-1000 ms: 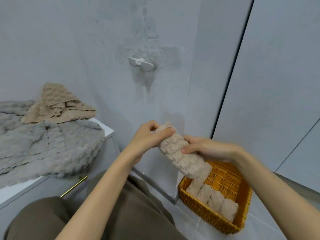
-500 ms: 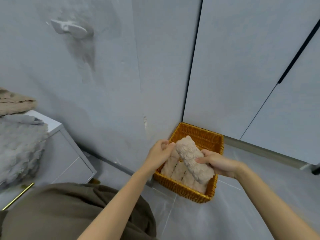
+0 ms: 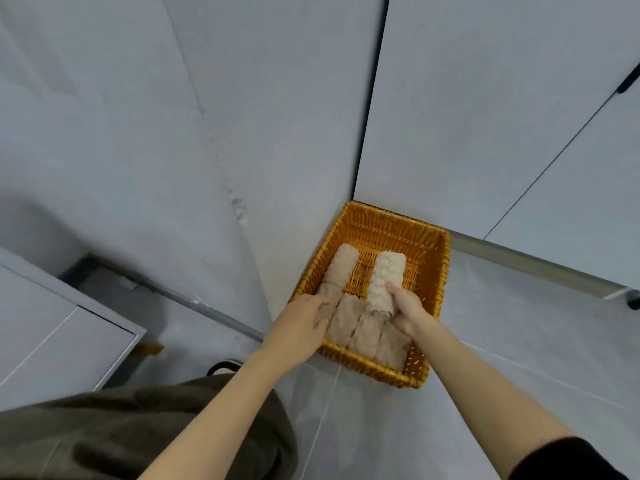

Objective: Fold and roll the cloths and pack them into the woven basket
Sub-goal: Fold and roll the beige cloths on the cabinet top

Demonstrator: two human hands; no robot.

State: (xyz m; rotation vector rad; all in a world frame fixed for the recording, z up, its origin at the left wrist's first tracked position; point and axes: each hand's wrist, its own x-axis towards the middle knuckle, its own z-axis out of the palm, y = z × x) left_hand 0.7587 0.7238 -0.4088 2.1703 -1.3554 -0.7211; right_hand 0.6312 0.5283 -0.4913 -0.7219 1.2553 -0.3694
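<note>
We lose the fingers of the right hand [image 3: 410, 313] behind the pale roll [image 3: 386, 278]; the left hand [image 3: 304, 322] partly covers 1 beige roll [image 3: 341, 268].

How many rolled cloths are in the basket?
5. One roll along the basket's left wall under the left hand, three rolls side by side at the near wall, one pale roll in the right hand. Hands may hide more.

No readable text, label, brand, number or sign shows on anything in view.

grey wall panels [image 3: 485, 98], tiled floor [image 3: 519, 341], white cabinet [image 3: 52, 334]
</note>
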